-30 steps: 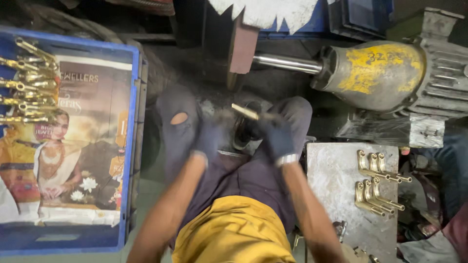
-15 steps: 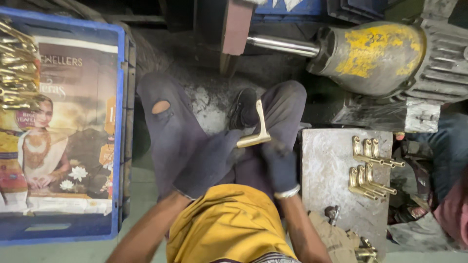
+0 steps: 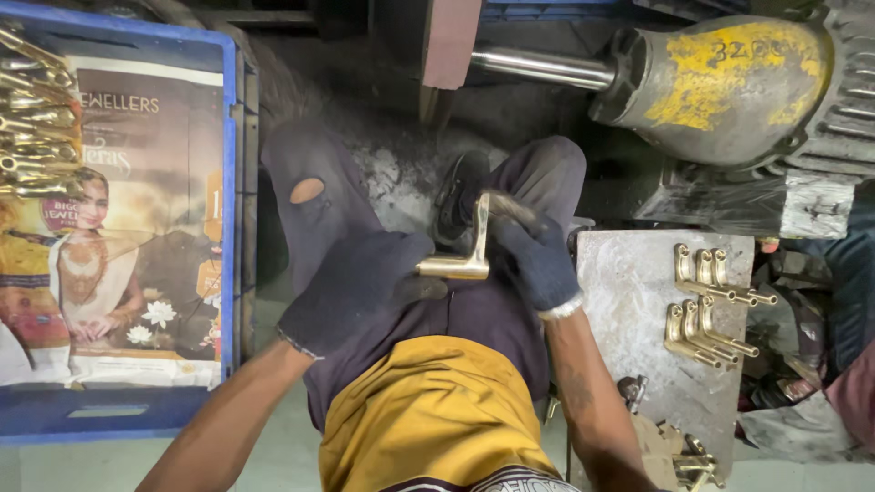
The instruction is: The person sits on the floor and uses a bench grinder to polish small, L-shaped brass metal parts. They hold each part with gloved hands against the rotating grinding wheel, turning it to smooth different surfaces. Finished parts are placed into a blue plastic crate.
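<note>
Head view: L-shaped polished brass handle point(image 3: 467, 251) between dark, woolly gloved hands point(image 3: 538, 260).

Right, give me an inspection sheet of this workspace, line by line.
Surface: grey metal plate at the person's right, dusty floor below.
Job's things: L-shaped brass handle held over the lap; six like pieces lie in two rows on the plate.
Clutter: blue crate lined with newspaper, brass pieces in its far corner.
Grippers: gloved left hand grips the handle's short end; gloved right hand grips its long end.
Cables: nothing seen.
Surroundings: yellow-patched motor with steel shaft.
</note>
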